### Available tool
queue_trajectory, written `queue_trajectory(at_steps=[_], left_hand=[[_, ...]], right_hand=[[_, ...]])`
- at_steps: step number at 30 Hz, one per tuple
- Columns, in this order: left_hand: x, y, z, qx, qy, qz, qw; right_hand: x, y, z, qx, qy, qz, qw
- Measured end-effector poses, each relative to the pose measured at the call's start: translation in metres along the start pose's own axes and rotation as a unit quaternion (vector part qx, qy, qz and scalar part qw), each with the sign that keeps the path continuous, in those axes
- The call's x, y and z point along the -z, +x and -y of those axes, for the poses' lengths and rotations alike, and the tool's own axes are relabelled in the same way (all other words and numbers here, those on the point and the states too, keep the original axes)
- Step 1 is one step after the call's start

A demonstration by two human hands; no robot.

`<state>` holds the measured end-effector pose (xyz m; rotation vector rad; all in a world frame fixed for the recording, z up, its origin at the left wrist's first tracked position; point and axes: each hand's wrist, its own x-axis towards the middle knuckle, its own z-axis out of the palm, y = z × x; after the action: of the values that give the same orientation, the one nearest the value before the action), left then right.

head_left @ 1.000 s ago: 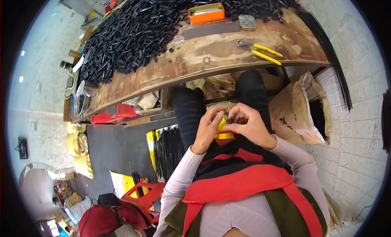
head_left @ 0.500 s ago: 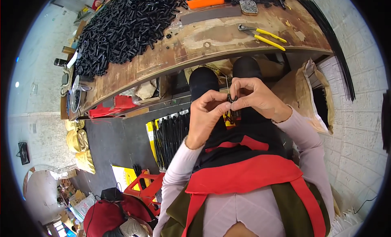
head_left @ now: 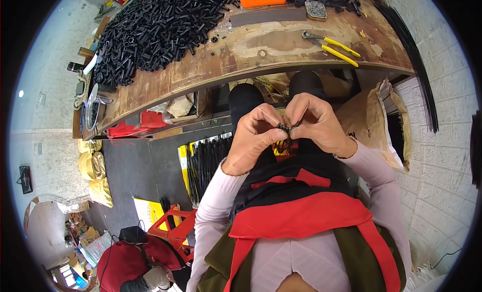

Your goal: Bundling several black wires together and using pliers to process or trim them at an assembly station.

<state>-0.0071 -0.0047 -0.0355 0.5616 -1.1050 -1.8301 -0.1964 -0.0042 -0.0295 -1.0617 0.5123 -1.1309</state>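
The small dark piece [head_left: 286, 126] is on the near side of the desk [head_left: 256, 53], above the person's lap and clear of the wood. Thumb and fingers of the left hand [head_left: 251, 139] close narrowly on one end; those of the right hand [head_left: 321, 126] close likewise on the other. Whether the thing is one part or several joined ones cannot be told.

The likeliest trouble is a slip: the grip is all at the fingertips, and with no desk beneath, a loosened part could fall to the lap or the floor [head_left: 138, 169] below the desk. A pull stronger on one side might bend the thing or jerk it free. A thin pale strand [head_left: 269, 115] stands out by the left hand and could snag or prick a finger.

The desk's near edge lies just beyond the knees [head_left: 246, 95], so a sharp push forward could knock the knuckles on it. Toward the desk's right part, yellow-handled pliers [head_left: 334, 48] lie with their handle ends near that edge, where a sleeve might catch them. The black heap [head_left: 155, 33] crowds the desk's left part; the desk's middle front offers bare wood for resting the hands.
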Motion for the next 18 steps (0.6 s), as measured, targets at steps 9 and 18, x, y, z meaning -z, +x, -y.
queue_trajectory(at_steps=[9, 18], left_hand=[[-0.001, 0.006, -0.012, 0.027, -0.059, 0.030, 0.997], [0.040, -0.014, -0.007, -0.054, -0.029, -0.043, 0.997]], right_hand=[[0.002, 0.014, 0.003, -0.027, 0.102, 0.078, 0.991], [-0.018, 0.059, 0.007, 0.016, -0.076, 0.068, 0.995]])
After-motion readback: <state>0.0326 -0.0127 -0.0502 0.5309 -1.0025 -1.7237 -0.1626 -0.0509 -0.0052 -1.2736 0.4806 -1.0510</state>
